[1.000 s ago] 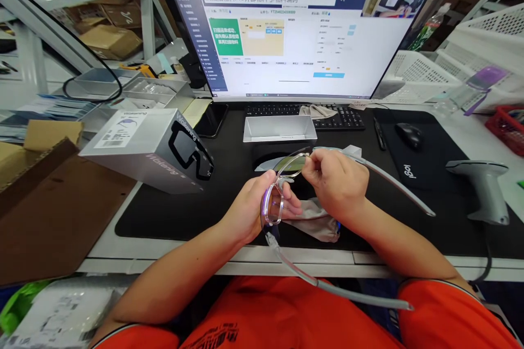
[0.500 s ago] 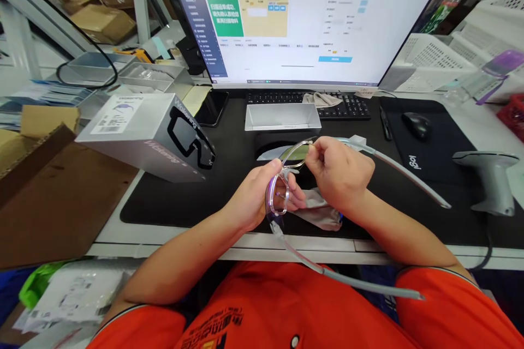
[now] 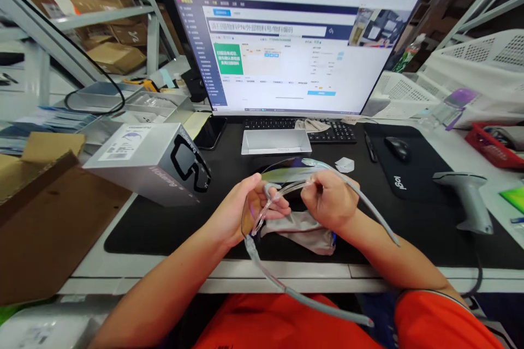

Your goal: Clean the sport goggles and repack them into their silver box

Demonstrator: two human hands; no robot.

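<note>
My left hand holds a pair of sunglasses by the middle and one side, with the thumb up and fingers behind. Its wide lens faces away from me, and one grey temple arm stretches toward my chest. The other temple arm passes over my right wrist. My right hand is closed in a pinch on one end of a clear inner frame, which sits tilted behind the lens. Whether the two parts are joined is hidden by my fingers. Below lies a grey cloth pouch on the black mat.
A grey glasses box and an open carton stand left. Ahead are a shallow silver tray, keyboard and monitor. To the right are a mouse, a barcode scanner and a red basket.
My view has tilted up. The sunglasses have turned in my hands, and the clear inner frame now shows more edge-on. The right temple arm has swung inward over my right wrist.
</note>
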